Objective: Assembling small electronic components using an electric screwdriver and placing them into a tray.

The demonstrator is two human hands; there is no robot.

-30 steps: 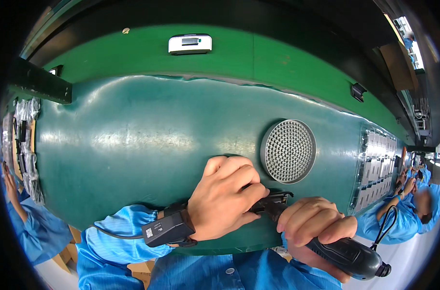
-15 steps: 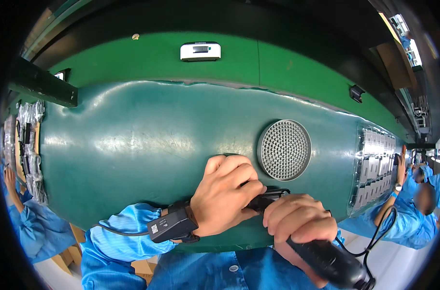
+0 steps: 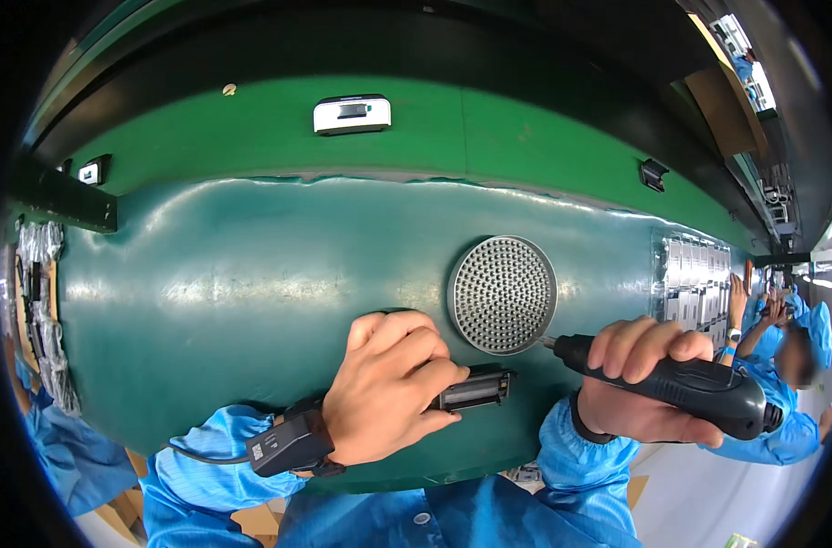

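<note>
My left hand point(image 3: 386, 388) is closed on one end of a small black rectangular housing point(image 3: 475, 391) lying on the green worktop point(image 3: 242, 329). A dark cord and a black box are strapped to that wrist. In my right hand point(image 3: 649, 361) is a black electric screwdriver point(image 3: 694, 388), gripped round its body and held nearly level. Its metal bit points left, close to the lower right rim of a round grey dish point(image 3: 503, 294). The dish is covered with rows of small holes or pits; I cannot make out whether the bit touches it.
A white and black device point(image 3: 352, 114) stands on the bright green strip beyond the worktop. Clear trays of silver parts point(image 3: 694, 274) lie to the right, near a co-worker in blue point(image 3: 781, 352). Plastic-wrapped parts point(image 3: 46, 315) line the left edge, below a dark post point(image 3: 64, 201).
My right hand has carried the screwdriver from the black housing up and right to beside the dish, turning its bit leftward. My left hand still holds the housing. The view has shifted slightly.
</note>
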